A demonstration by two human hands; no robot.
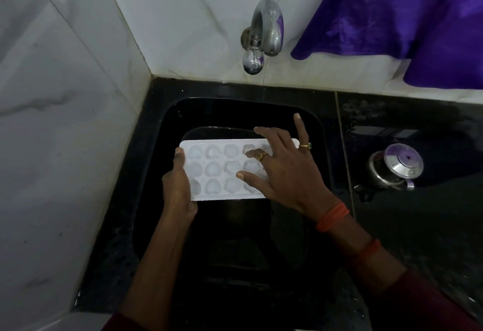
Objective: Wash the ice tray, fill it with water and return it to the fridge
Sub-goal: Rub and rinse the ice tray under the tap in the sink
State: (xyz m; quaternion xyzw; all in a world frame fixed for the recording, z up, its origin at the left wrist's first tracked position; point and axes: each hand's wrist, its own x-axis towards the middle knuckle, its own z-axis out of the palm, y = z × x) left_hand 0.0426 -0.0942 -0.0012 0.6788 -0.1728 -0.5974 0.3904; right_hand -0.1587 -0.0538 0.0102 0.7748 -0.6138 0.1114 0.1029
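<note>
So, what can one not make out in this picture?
Head view:
Ice tray's right end: covered by the right hand.
Left hand's fingers: hidden under the tray.
Sink bottom: too dark.
Water in cavities: too pale to tell.
Purple cloth: cut by top and right edges.

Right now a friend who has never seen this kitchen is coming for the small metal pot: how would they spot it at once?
Start at the black sink under the wall tap. On the black counter to its right stands the small pot. It is the only shiny steel thing on it, with a domed lid.
</note>
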